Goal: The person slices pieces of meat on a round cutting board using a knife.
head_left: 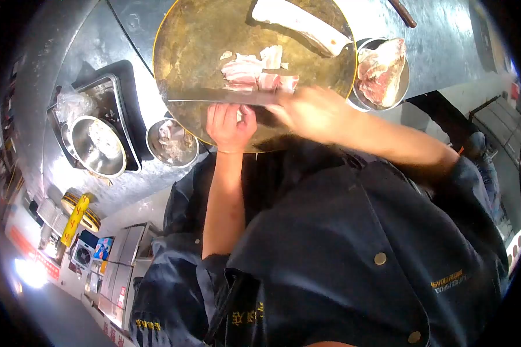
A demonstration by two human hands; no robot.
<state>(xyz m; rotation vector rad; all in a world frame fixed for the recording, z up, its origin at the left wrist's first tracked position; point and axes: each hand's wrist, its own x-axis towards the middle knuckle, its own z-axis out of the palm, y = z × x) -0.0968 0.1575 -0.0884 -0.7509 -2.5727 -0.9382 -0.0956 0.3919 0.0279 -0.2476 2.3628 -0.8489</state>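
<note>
My right hand (307,113) is closed round the handle end of a knife, whose broad blade (226,96) points left across a round cutting board (185,52). My left hand (231,124) lies just below the blade with its fingers curled together; whether anything is under them is hidden. Directly beyond the blade are sliced pieces of pale pink meat (243,70). A long whitish slab of meat (301,24) rests at the board's upper right.
Right of the board, a metal bowl (404,87) holds a large meat piece (381,72). At left are a bowl of scraps (173,144), a steel bowl (101,165) and a dark tray (132,127). A brown handle (404,14) lies at the upper right.
</note>
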